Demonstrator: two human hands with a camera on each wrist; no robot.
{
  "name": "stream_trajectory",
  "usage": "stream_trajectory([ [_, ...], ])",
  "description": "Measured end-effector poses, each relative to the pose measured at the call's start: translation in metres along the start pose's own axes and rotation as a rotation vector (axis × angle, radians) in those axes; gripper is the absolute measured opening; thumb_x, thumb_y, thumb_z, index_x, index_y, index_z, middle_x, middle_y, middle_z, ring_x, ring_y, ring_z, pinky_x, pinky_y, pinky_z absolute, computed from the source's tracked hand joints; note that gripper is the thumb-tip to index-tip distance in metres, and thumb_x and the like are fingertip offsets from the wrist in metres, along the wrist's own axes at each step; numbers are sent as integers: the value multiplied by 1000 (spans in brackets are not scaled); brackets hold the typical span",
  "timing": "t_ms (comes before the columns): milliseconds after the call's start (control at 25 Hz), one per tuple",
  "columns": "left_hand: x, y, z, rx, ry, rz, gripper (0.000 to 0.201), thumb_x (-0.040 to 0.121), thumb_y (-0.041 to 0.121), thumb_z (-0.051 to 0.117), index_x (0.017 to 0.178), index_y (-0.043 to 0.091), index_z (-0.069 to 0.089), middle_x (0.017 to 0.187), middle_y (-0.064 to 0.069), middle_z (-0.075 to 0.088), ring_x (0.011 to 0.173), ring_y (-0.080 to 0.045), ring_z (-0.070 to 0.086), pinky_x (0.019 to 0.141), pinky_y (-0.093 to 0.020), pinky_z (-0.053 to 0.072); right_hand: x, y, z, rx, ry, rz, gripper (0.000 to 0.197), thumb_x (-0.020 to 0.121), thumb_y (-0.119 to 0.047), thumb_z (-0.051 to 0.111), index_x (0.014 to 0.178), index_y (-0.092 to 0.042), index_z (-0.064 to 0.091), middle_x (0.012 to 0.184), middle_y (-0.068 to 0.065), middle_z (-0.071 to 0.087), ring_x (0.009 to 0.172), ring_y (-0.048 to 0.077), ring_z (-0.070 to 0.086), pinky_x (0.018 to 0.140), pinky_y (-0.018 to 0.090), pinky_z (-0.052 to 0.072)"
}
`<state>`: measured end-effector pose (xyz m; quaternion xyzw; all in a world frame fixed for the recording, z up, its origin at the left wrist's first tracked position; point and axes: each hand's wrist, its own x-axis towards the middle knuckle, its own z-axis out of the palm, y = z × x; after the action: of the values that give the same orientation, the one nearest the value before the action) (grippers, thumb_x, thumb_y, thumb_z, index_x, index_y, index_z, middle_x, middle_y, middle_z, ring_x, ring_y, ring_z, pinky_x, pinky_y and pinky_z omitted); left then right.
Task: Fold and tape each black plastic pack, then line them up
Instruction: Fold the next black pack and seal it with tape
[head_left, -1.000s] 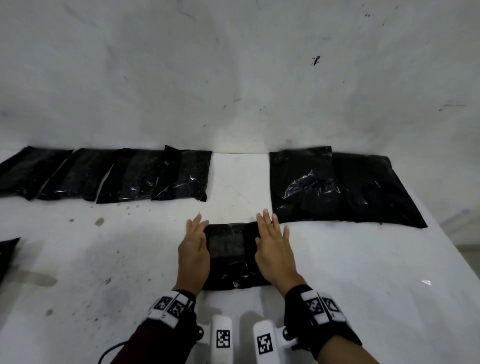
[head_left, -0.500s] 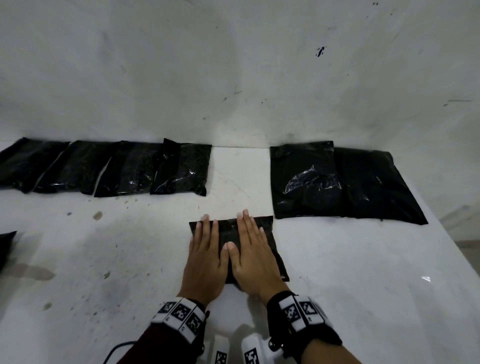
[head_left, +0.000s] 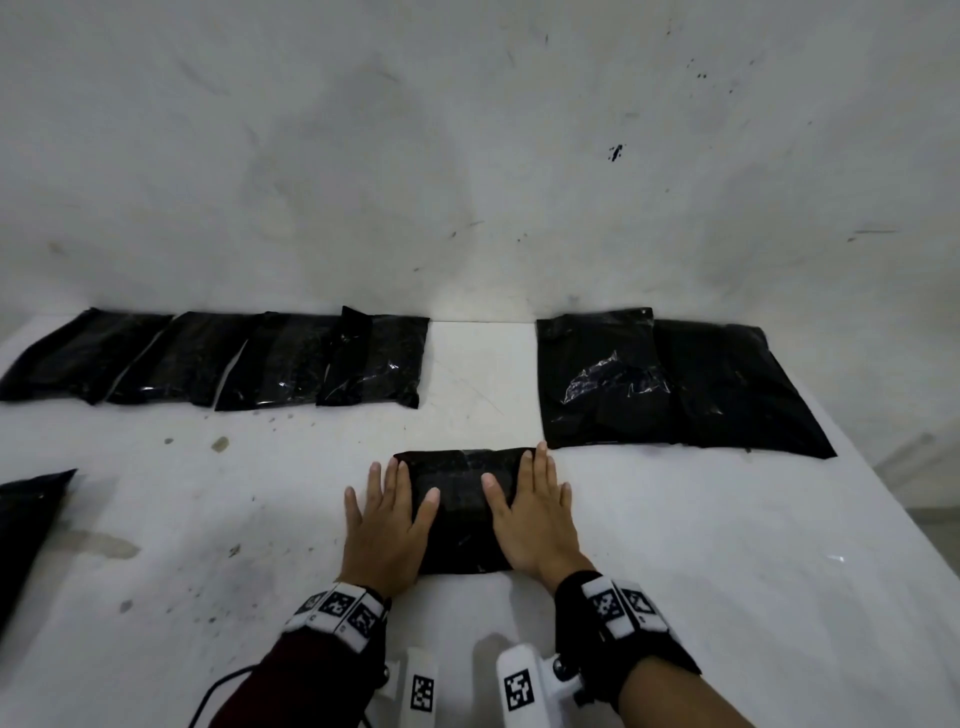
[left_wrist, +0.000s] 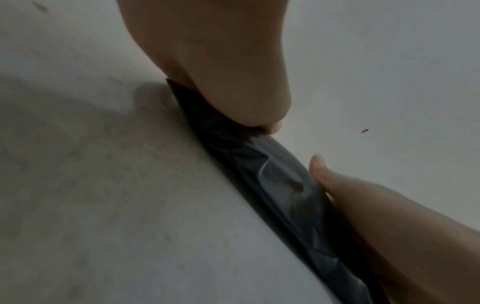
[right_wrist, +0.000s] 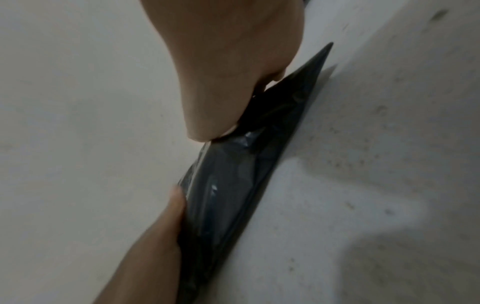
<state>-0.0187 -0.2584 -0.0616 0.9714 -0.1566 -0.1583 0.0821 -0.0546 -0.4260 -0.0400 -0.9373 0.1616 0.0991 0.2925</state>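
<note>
Black, glossy film wraps the folded pack (head_left: 460, 512) lying on the white tabletop (head_left: 727, 597) directly in front of the person, between a row of four finished packs (head_left: 218, 358) at the back left and a larger unfolded pack (head_left: 675, 384) at the back right. Both hands lie flat with fingers spread: the left hand (head_left: 387, 525) presses its left edge, the right hand (head_left: 535, 514) its right edge, neither curling round it. It looks soft, light and slippery, likely to spring open, so I would pinch it along the folded sides while tape goes on. No tape is visible.
</note>
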Motion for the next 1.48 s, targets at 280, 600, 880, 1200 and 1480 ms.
stream_trajectory([
  [280, -8, -9, -6, -126, 63, -75, 73, 83, 48, -17, 149, 21, -1, 157, 2, -7, 144, -27, -6, 114, -53, 4, 3, 13, 2, -59, 97, -83, 50, 103, -26, 18, 151, -14, 9, 159, 2, -3, 146, 20, -5, 117, 37, 3],
  [600, -6, -10, -10, 8, 183, 53, 119, 56, 80, -34, 149, 25, 17, 157, -7, 9, 144, -31, -2, 112, -53, -3, 2, 21, -11, -271, 11, -270, 60, 91, -5, 33, 149, -15, 19, 154, 0, 24, 146, 22, 8, 116, 49, 6],
  [880, -24, 28, -10, -418, 608, -278, 44, 86, 19, 59, 120, -7, 48, 125, -26, 47, 109, -45, 48, 86, -52, 42, -21, 7, -4, -143, 313, -218, 30, 93, -29, 41, 104, -12, 64, 94, 8, 64, 86, 29, 59, 71, 37, 47],
  [1200, -52, 32, -11, -786, 439, -521, 71, 82, 42, 64, 124, -4, 33, 124, -23, 32, 105, -41, 42, 88, -44, 40, -17, 8, -4, -63, 121, -163, 41, 97, -41, 41, 135, -27, 44, 128, 2, 51, 119, 23, 39, 96, 33, 34],
  [1480, -15, 26, -19, -965, 400, -199, 95, 66, 19, 80, 142, 7, 25, 134, -13, 33, 124, -29, 39, 104, -43, 38, -2, 4, -12, 310, 115, -160, 37, 89, -21, 58, 126, -24, 56, 107, 4, 53, 109, 22, 51, 89, 18, 39],
])
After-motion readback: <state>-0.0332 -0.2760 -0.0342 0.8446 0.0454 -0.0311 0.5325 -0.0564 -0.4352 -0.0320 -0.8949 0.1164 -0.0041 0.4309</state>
